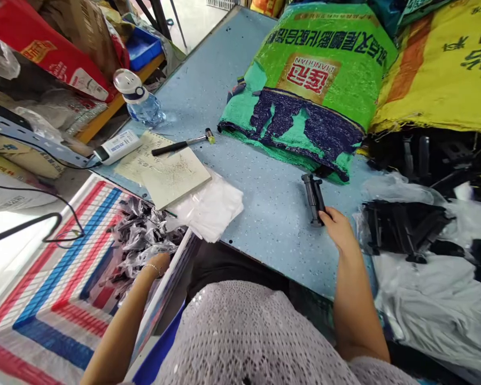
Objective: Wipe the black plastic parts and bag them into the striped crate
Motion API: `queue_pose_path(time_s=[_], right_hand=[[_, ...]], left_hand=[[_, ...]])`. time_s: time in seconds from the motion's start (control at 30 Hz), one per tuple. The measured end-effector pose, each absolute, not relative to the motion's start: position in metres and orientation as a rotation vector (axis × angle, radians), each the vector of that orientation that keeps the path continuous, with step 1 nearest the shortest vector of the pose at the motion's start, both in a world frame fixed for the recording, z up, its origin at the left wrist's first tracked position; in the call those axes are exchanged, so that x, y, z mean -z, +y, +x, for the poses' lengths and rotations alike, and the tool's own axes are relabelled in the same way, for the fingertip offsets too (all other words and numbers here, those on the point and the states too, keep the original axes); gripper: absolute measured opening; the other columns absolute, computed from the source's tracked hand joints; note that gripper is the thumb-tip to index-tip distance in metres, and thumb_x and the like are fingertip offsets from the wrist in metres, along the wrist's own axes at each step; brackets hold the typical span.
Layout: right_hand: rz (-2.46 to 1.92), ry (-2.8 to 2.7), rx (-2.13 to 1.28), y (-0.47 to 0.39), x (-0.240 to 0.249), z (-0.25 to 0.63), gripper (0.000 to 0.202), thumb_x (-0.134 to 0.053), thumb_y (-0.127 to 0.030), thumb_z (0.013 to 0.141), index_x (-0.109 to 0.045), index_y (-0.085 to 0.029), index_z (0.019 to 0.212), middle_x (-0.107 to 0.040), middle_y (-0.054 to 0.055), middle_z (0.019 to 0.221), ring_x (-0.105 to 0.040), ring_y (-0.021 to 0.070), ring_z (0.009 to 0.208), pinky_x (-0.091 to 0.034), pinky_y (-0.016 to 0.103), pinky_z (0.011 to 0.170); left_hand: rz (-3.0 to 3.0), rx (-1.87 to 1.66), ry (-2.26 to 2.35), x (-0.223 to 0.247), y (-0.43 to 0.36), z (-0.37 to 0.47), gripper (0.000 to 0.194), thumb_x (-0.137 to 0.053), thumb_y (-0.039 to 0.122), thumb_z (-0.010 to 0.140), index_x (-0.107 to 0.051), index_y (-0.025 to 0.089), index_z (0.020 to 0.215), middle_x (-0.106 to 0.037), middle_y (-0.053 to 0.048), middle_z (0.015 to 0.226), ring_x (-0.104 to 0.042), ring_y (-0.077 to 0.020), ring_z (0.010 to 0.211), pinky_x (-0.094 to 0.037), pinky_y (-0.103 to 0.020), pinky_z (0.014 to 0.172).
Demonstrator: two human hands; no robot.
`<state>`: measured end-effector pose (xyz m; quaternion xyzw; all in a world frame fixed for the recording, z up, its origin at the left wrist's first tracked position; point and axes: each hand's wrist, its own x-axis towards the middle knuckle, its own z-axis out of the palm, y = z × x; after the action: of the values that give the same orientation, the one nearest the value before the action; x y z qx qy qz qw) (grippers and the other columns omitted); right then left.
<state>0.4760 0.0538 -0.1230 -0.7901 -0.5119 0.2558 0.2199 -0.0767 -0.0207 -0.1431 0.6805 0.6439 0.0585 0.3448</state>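
Note:
On the right side of the blue table, my right hand grips the lower end of a slim black plastic part with a tube-like body. Its exact kind is unclear. My left hand reaches down at the left into a striped bag-lined crate. There it touches a heap of black pieces in clear plastic wrap, and its fingers are hidden from view. Beside that heap, a stack of thin white plastic bags lies at the table's front edge.
A small hammer rests on a notepad. Close by are a white corded device and a water bottle. Green and yellow woven sacks stand at the back right, with loose black parts below.

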Motion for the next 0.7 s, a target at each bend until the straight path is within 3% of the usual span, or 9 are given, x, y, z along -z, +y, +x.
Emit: queue_pose_path(time_s=[0.1, 0.17, 0.23, 0.27, 0.37, 0.47, 0.6, 0.7], right_hand=[[-1.779, -1.045, -1.14, 0.055, 0.121, 0.431, 0.044, -0.067, -0.053, 0.078, -0.069, -0.02, 0.108, -0.075, 0.006, 0.095, -0.069, 0.023, 0.083, -0.053, 0.036, 0.075], [-1.551, -0.879, -1.413, 0.056, 0.118, 0.391, 0.049, -0.075, -0.054, 0.073, -0.068, -0.021, 0.108, -0.076, 0.005, 0.089, -0.07, 0.021, 0.078, -0.055, 0.034, 0.072], [-1.395, -0.784, -1.618, 0.056, 0.115, 0.355, 0.049, -0.08, -0.053, 0.072, -0.068, -0.021, 0.107, -0.077, 0.006, 0.088, -0.072, 0.0203, 0.08, -0.056, 0.034, 0.076], [-1.34, -0.756, -1.686, 0.056, 0.113, 0.341, 0.048, -0.081, -0.051, 0.073, -0.068, -0.02, 0.107, -0.078, 0.006, 0.089, -0.072, 0.0199, 0.081, -0.056, 0.033, 0.079], [-1.234, -0.725, -1.797, 0.055, 0.107, 0.319, 0.044, -0.079, -0.048, 0.079, -0.069, -0.019, 0.11, -0.079, 0.008, 0.095, -0.073, 0.0187, 0.086, -0.056, 0.032, 0.082], [-1.173, -0.721, -1.849, 0.058, 0.096, 0.312, 0.04, -0.079, -0.045, 0.081, -0.071, -0.018, 0.109, -0.078, 0.01, 0.105, -0.074, 0.0197, 0.092, -0.056, 0.032, 0.085], [-1.021, -0.732, -1.986, 0.071, 0.082, 0.289, 0.041, -0.075, -0.051, 0.082, -0.074, -0.02, 0.11, -0.073, 0.009, 0.124, -0.073, 0.0233, 0.097, -0.059, 0.036, 0.086], [-0.913, -0.702, -2.105, 0.083, 0.087, 0.259, 0.039, -0.075, -0.05, 0.081, -0.074, -0.021, 0.106, -0.074, 0.009, 0.122, -0.073, 0.0239, 0.097, -0.06, 0.034, 0.081]], left_hand=[[1.715, -0.163, 1.399, 0.11, 0.01, -0.044, 0.038, -0.06, 0.043, 0.089, -0.067, 0.02, 0.059, -0.057, 0.0, 0.045, -0.055, -0.013, 0.041, -0.046, -0.024, 0.047], [1.735, -0.381, 1.27, 0.093, 0.035, -0.003, 0.031, -0.055, 0.041, 0.095, -0.074, 0.021, 0.082, -0.073, -0.004, 0.072, -0.067, -0.0157, 0.062, -0.056, -0.027, 0.062], [1.823, -0.591, 1.378, 0.088, 0.059, 0.04, 0.026, -0.054, 0.036, 0.097, -0.074, 0.02, 0.096, -0.074, -0.011, 0.103, -0.069, -0.0209, 0.089, -0.057, -0.036, 0.085], [1.906, -0.666, 1.463, 0.09, 0.069, 0.058, 0.022, -0.055, 0.031, 0.096, -0.073, 0.018, 0.093, -0.072, -0.013, 0.107, -0.067, -0.0235, 0.095, -0.055, -0.041, 0.09], [2.011, -0.732, 1.58, 0.104, 0.091, 0.078, 0.016, -0.06, 0.022, 0.091, -0.067, 0.017, 0.077, -0.069, -0.013, 0.094, -0.064, -0.0241, 0.091, -0.054, -0.041, 0.085], [1.843, -0.698, 1.572, 0.11, 0.101, 0.062, 0.02, -0.066, 0.029, 0.087, -0.063, 0.019, 0.07, -0.064, -0.006, 0.079, -0.061, -0.0188, 0.076, -0.052, -0.033, 0.074], [1.579, -0.614, 1.562, 0.105, 0.105, 0.043, 0.017, -0.06, 0.033, 0.088, -0.067, 0.019, 0.08, -0.068, -0.003, 0.077, -0.062, -0.0175, 0.071, -0.05, -0.031, 0.07], [1.45, -0.678, 1.563, 0.101, 0.101, 0.042, 0.011, -0.062, 0.027, 0.084, -0.066, 0.018, 0.088, -0.072, -0.004, 0.082, -0.066, -0.0181, 0.073, -0.052, -0.03, 0.068]])
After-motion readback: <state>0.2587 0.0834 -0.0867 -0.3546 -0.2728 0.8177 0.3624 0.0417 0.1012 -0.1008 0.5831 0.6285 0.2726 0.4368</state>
